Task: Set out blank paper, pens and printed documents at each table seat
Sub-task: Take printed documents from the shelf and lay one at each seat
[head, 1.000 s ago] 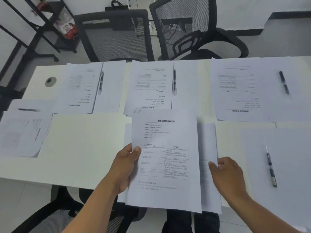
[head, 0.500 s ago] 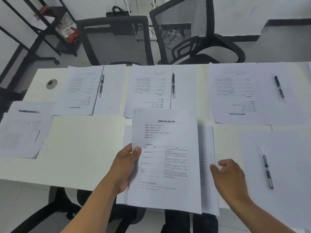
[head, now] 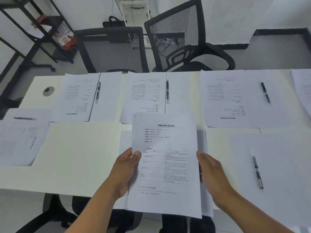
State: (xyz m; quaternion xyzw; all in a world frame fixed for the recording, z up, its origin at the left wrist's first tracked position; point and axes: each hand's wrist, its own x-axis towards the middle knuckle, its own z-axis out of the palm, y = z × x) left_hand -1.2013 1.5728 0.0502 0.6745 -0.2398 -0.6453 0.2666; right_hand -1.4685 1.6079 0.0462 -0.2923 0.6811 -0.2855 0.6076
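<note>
Even, cool, dim light with soft shadows; wide-angle bending and blur toward the edges.

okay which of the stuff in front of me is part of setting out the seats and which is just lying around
Part of the job:
printed document gripped by left hand, right hand at its edge
near pen
far seat sets

Just lying about:
mesh chairs
black rack
red-labelled packet

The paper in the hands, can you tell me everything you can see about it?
The printed document is a white sheet with a bold dark heading, short lines of text and a ruled table lower down. It is held flat, top edge away from the person, above blank paper at the near edge of the table. The left hand pinches its left edge, thumb on top; the right hand touches its right edge.
</note>
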